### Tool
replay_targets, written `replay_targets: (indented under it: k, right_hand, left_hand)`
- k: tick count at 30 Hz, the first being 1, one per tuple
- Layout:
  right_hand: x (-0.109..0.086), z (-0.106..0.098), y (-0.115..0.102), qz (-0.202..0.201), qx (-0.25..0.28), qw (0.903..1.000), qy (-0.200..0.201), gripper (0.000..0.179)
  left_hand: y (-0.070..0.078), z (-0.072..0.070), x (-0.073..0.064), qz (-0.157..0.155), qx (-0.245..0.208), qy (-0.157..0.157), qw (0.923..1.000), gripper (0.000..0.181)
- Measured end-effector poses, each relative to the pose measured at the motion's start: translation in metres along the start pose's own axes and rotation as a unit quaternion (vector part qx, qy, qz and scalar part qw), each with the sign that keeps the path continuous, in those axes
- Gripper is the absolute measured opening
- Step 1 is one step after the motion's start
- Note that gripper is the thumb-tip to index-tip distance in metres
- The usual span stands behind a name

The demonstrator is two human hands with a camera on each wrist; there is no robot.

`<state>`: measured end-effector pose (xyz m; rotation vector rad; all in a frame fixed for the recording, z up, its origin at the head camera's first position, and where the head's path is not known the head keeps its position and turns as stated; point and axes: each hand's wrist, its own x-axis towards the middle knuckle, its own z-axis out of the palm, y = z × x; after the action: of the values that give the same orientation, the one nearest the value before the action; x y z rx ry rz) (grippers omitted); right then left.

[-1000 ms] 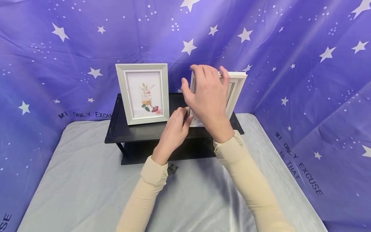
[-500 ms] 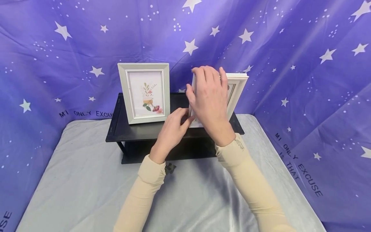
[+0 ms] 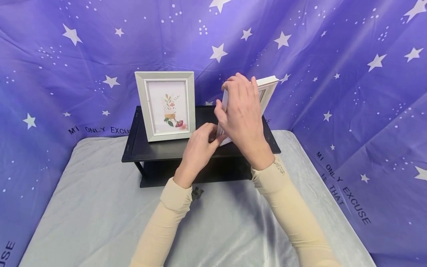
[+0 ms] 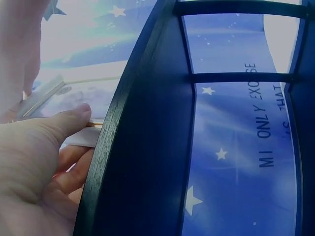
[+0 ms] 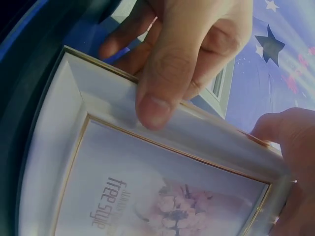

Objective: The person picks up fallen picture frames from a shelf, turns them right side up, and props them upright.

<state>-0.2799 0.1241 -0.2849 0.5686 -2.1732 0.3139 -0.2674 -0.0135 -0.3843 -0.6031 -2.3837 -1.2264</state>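
My left hand [image 3: 200, 146] pinches the lower left edge of a white picture frame [image 3: 269, 92], thumb on the front and fingers behind. In the right wrist view, that frame [image 5: 106, 101] has thin gold lining and a print of pink flowers with "free style" lettering. My right hand [image 3: 243, 118] grips its upper part, fingers bent over the top edge, covering much of the front in the head view. The frame stands tilted on the right side of a black two-tier shelf [image 3: 160, 150]; whether its bottom fully rests there I cannot tell.
A pale grey-green picture frame [image 3: 142, 107] with a floral print stands upright on the shelf's left side. Grey velvety cloth [image 3: 100, 207] lies beneath the shelf. A purple star-patterned curtain [image 3: 333, 92] surrounds it behind and on both sides.
The white frame has turned and tilted, its top right corner moving up and left and its bottom edge slanting. Both hands have kept hold of it; the grey-green frame has stayed put.
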Motion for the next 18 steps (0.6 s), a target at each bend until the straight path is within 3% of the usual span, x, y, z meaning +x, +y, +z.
replay_targets:
  k: [6, 18]
  right_hand:
    - [0.0, 0.002, 0.006, -0.019, 0.039, 0.9988, 0.023, 0.022]
    - [0.002, 0.005, 0.018, -0.024, 0.12, 0.992, 0.031, 0.029]
  left_hand:
    - [0.004, 0.004, 0.001, 0.001, 0.026, 0.009, 0.9996, 0.024]
    - [0.014, 0.022, 0.002, 0.008, 0.057, 0.043, 0.9974, 0.029]
